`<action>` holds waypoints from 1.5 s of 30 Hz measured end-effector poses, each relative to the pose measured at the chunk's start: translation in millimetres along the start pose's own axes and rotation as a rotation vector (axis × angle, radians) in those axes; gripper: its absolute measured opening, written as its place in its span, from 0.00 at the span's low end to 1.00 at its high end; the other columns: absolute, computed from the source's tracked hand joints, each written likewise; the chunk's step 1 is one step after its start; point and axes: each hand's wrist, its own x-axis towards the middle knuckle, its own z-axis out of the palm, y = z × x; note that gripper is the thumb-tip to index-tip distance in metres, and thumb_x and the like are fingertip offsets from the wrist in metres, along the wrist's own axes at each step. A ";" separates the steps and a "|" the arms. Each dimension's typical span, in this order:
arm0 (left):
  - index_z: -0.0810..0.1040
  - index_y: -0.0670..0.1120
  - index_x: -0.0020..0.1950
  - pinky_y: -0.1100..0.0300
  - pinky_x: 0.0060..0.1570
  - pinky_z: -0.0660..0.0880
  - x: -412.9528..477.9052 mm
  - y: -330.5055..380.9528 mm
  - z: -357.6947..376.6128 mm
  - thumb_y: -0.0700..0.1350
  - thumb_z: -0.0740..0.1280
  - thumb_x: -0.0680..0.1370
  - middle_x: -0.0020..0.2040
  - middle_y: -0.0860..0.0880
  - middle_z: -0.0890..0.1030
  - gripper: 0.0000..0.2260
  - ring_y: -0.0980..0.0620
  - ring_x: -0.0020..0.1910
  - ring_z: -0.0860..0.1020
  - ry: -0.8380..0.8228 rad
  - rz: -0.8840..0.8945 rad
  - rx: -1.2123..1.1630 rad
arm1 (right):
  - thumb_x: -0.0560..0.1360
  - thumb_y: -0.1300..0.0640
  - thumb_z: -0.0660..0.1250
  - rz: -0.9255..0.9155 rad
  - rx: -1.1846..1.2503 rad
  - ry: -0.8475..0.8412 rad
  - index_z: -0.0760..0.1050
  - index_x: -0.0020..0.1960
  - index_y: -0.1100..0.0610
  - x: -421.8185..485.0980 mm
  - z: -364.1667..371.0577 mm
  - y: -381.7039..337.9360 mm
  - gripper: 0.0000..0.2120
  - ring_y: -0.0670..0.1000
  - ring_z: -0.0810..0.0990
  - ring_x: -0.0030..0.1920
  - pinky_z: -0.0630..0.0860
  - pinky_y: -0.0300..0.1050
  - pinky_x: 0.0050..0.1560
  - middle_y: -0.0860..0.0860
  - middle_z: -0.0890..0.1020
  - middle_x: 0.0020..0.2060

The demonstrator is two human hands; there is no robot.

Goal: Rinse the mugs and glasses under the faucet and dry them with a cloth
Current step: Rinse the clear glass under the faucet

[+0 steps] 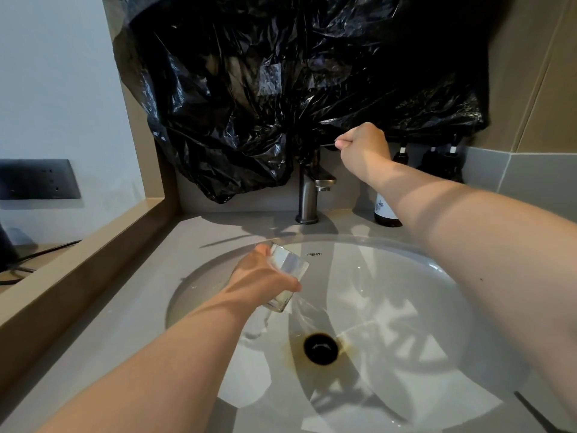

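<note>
Two hands were recorded at a washbasin, each occupied with a different part of the rinsing step. The left hand (265, 276) was wrapped around a clear glass tumbler (288, 270), fingers curled about its wall, and the tumbler was held above the near left part of the sink basin (406, 276), clear of the porcelain. Its long axis was tilted: the base was directed down and toward the person, the open mouth up and away, leaning toward the faucet (307, 195). The right hand (363, 148) was extended across the basin, and the thin lever handle (327, 145) on top of the faucet was pinched between thumb and curled fingers. No stream could be made out beneath the spout (326, 182). The spout outlet lay beyond the tumbler and slightly to its right, so the tumbler was judged to need carrying forward and rightward, mouth upward, to sit beneath the outlet; the left hand was the nearer one for that. The drain (320, 348) lay to the right of the tumbler and nearer the person. A dark bottle (387, 210) stood on the worktop (218, 226) just right of the faucet, and black plastic sheeting (281, 89) hung behind. No cloth was visible.
</note>
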 end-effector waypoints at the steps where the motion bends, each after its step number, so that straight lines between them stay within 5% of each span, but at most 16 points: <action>1: 0.67 0.53 0.61 0.59 0.42 0.76 0.1 0.7 0.9 0.48 0.77 0.65 0.47 0.54 0.75 0.29 0.52 0.48 0.76 -0.003 -0.010 -0.006 | 0.79 0.62 0.61 -0.001 -0.003 0.008 0.80 0.56 0.58 0.8 0.1 -1.3 0.11 0.52 0.77 0.56 0.69 0.39 0.50 0.54 0.79 0.58; 11: 0.63 0.51 0.72 0.58 0.48 0.77 -2.8 3.8 1.1 0.49 0.77 0.66 0.44 0.56 0.72 0.38 0.52 0.47 0.76 -0.003 -0.012 0.068 | 0.79 0.60 0.63 0.006 0.002 0.013 0.81 0.55 0.59 3.2 0.3 -7.3 0.10 0.54 0.78 0.56 0.69 0.39 0.51 0.55 0.81 0.55; 16: 0.61 0.53 0.74 0.60 0.47 0.75 -5.2 5.4 0.7 0.51 0.77 0.65 0.51 0.52 0.74 0.41 0.51 0.49 0.75 -0.006 -0.016 0.072 | 0.79 0.51 0.63 0.053 0.117 -0.045 0.70 0.69 0.54 -7.9 -2.6 1.6 0.20 0.53 0.73 0.64 0.69 0.42 0.61 0.53 0.75 0.65; 20: 0.61 0.51 0.72 0.54 0.52 0.76 -2.0 14.2 -0.2 0.51 0.78 0.65 0.55 0.49 0.76 0.40 0.48 0.53 0.76 0.009 -0.039 -0.018 | 0.79 0.50 0.59 0.231 0.298 0.022 0.70 0.66 0.55 -46.9 4.6 26.0 0.17 0.57 0.79 0.55 0.76 0.51 0.56 0.54 0.78 0.56; 23: 0.62 0.48 0.71 0.56 0.50 0.73 2.1 28.6 -1.8 0.52 0.77 0.67 0.56 0.50 0.72 0.38 0.49 0.54 0.73 0.015 -0.087 -0.144 | 0.79 0.49 0.59 0.448 0.452 -0.172 0.71 0.56 0.56 -85.5 14.6 44.0 0.12 0.54 0.78 0.45 0.74 0.49 0.45 0.54 0.77 0.47; 28: 0.64 0.48 0.72 0.60 0.50 0.70 11.2 46.1 5.8 0.53 0.76 0.68 0.63 0.50 0.73 0.36 0.50 0.57 0.73 -0.018 -0.025 0.005 | 0.75 0.36 0.58 0.597 0.558 -0.469 0.72 0.60 0.51 -110.8 30.7 62.9 0.22 0.52 0.78 0.53 0.71 0.54 0.57 0.51 0.78 0.53; 31: 0.64 0.52 0.72 0.65 0.48 0.71 13.9 44.4 19.0 0.51 0.76 0.67 0.61 0.54 0.75 0.37 0.57 0.50 0.74 -0.031 0.052 0.060 | 0.71 0.32 0.59 0.578 0.596 -0.598 0.72 0.60 0.49 -112.5 37.9 68.8 0.26 0.52 0.78 0.55 0.70 0.54 0.57 0.52 0.79 0.56; 33: 0.65 0.56 0.71 0.69 0.36 0.72 13.9 43.4 24.5 0.50 0.75 0.66 0.55 0.57 0.75 0.35 0.61 0.42 0.77 -0.028 0.086 0.094 | 0.64 0.29 0.64 0.527 0.573 -0.628 0.70 0.63 0.50 -113.5 43.7 69.9 0.35 0.52 0.78 0.56 0.74 0.50 0.51 0.52 0.79 0.57; 35: 0.66 0.57 0.69 0.73 0.26 0.69 16.1 43.0 27.7 0.51 0.75 0.65 0.53 0.58 0.76 0.34 0.65 0.37 0.75 0.002 0.123 0.099 | 0.58 0.31 0.71 0.511 0.615 -0.611 0.68 0.66 0.52 -112.7 49.9 71.3 0.42 0.54 0.79 0.53 0.78 0.48 0.42 0.53 0.78 0.56; 37: 0.67 0.57 0.68 0.76 0.24 0.68 16.0 44.3 29.0 0.52 0.75 0.65 0.52 0.59 0.75 0.33 0.66 0.36 0.73 0.035 0.164 0.083 | 0.65 0.41 0.74 0.507 0.703 -0.561 0.69 0.67 0.55 -114.7 52.1 68.3 0.36 0.54 0.80 0.50 0.80 0.47 0.39 0.56 0.77 0.56; 41: 0.60 0.56 0.72 0.68 0.36 0.77 17.5 41.3 28.8 0.49 0.75 0.68 0.57 0.57 0.74 0.37 0.58 0.45 0.77 0.008 0.178 0.004 | 0.72 0.50 0.72 0.526 0.740 -0.428 0.67 0.65 0.54 -119.8 48.9 61.5 0.25 0.50 0.79 0.47 0.82 0.48 0.41 0.56 0.76 0.55; 45: 0.56 0.49 0.74 0.73 0.36 0.72 17.6 32.6 22.2 0.50 0.76 0.70 0.50 0.58 0.73 0.40 0.59 0.44 0.75 -0.066 0.139 -0.114 | 0.72 0.49 0.71 0.630 0.826 -0.341 0.71 0.60 0.58 -121.9 48.0 61.7 0.22 0.55 0.83 0.43 0.81 0.48 0.39 0.57 0.81 0.48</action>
